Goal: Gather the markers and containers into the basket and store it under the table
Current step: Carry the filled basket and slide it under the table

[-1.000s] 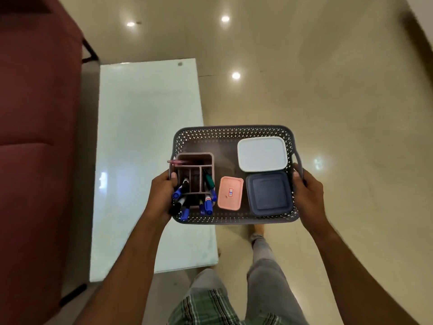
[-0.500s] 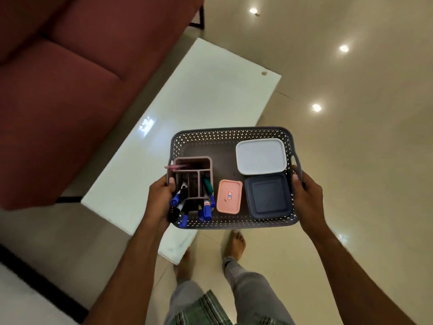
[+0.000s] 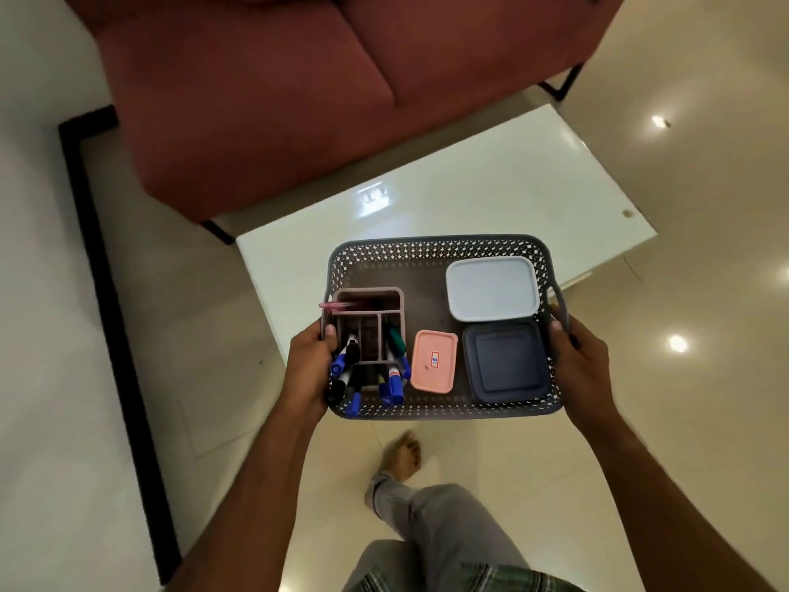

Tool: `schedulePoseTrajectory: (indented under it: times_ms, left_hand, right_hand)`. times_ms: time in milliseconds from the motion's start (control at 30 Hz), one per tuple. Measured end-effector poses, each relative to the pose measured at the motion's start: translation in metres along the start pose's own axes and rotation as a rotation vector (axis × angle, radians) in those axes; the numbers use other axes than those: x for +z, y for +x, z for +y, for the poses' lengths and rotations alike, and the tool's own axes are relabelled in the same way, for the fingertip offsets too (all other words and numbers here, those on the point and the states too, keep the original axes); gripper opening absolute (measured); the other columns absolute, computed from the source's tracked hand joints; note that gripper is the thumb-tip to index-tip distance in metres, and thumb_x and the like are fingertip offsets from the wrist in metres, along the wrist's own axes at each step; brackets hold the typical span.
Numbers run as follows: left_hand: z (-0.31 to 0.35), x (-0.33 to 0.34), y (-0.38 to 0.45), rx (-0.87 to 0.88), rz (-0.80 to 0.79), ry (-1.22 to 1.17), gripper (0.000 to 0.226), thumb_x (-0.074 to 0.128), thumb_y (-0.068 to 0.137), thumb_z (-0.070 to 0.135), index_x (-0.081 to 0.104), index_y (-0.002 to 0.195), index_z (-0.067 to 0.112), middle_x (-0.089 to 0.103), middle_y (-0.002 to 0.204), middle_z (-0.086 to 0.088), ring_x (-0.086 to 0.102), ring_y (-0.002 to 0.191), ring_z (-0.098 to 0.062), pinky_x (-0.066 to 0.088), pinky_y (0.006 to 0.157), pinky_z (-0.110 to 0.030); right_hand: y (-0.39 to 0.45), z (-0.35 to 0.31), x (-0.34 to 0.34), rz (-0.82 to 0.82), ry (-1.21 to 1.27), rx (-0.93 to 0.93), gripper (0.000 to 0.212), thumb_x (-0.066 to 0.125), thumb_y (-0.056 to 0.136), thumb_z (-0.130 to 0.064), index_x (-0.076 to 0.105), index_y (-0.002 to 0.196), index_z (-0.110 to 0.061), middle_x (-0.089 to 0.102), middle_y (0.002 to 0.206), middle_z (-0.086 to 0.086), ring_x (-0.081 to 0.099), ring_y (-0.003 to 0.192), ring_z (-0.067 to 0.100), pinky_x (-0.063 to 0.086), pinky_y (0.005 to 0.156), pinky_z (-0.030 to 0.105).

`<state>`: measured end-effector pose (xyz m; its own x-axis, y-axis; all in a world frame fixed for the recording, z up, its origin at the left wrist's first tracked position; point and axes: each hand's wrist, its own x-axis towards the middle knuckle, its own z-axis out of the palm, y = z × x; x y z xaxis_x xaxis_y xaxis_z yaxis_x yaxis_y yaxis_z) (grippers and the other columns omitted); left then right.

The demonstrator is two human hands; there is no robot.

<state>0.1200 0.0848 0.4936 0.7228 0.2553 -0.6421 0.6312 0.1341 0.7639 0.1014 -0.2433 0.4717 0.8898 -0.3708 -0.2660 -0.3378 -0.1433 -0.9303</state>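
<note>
1. Far left of the frame: pale floor crossed by a black border strip. A red sofa fills the upper centre.
2. Left of centre: the left hand is clamped on the left rim of the grey perforated basket, thumb hooked over the edge beside the organiser.
3. Centre: the basket is held in the air, roughly level, over the near corner of the white glossy table and the floor in front of it. It is not yet stored underneath.
4. Contents, left to right: a pink divided organiser with blue, black and green markers standing and leaning in it, some tipped over its near wall; a small pink lidded container; a white lidded container at the upper right of the basket; a dark blue lidded container just below it, the two touching or nearly so.
5. Right of centre: the right hand grips the right handle cut-out. The two hands are well apart, one at each end.
6. Handling judgement: the load appears light, the basket wall stiff but slightly flexible. The end grips are the correct hold. The markers sit loose and could spill if it tilts; the containers may slide on the smooth base.
7. Lower centre: the person's bare foot on the floor.
</note>
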Motion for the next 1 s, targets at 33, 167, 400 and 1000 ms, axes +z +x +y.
schedulePoseTrajectory:
  times_ms: [33, 167, 400, 1000]
  left_hand:
    - [-0.009, -0.007, -0.009, 0.004, 0.025, -0.031, 0.033, 0.042, 0.108, 0.009, 0.075, 0.107, 0.011, 0.079, 0.106, -0.012, 0.074, 0.104, -0.033, 0.060, 0.091, -0.047]
    - [-0.034, -0.023, -0.036, -0.005, 0.098, -0.105, 0.034, 0.043, 0.105, 0.006, 0.077, 0.102, 0.010, 0.079, 0.104, -0.014, 0.073, 0.105, -0.037, 0.062, 0.086, -0.045]
    - [-0.086, -0.039, -0.077, -0.091, 0.210, -0.184, 0.036, 0.041, 0.105, 0.006, 0.076, 0.102, 0.009, 0.079, 0.103, -0.016, 0.075, 0.100, -0.037, 0.058, 0.092, -0.059]
    - [-0.262, 0.020, -0.066, -0.216, 0.418, -0.333, 0.029, 0.045, 0.106, 0.015, 0.071, 0.113, 0.004, 0.074, 0.112, -0.024, 0.072, 0.104, -0.043, 0.060, 0.081, -0.045]
  right_hand:
    - [-0.004, 0.000, 0.002, -0.039, -0.007, -0.015, 0.027, 0.051, 0.108, -0.017, 0.072, 0.124, -0.016, 0.075, 0.104, 0.002, 0.063, 0.093, 0.010, 0.054, 0.086, 0.035]
    - [-0.011, 0.000, 0.003, -0.142, 0.001, -0.036, 0.025, 0.050, 0.108, -0.016, 0.074, 0.112, -0.020, 0.072, 0.099, 0.001, 0.061, 0.092, 0.012, 0.053, 0.085, 0.035]
    - [-0.026, 0.012, 0.008, -0.266, -0.048, -0.020, 0.027, 0.050, 0.108, -0.014, 0.074, 0.108, -0.027, 0.073, 0.093, -0.005, 0.063, 0.086, 0.004, 0.055, 0.078, 0.022]
    - [0.018, 0.176, -0.004, -0.455, -0.163, 0.093, 0.033, 0.050, 0.108, -0.011, 0.064, 0.134, -0.026, 0.074, 0.122, -0.001, 0.068, 0.112, 0.010, 0.056, 0.101, 0.040]
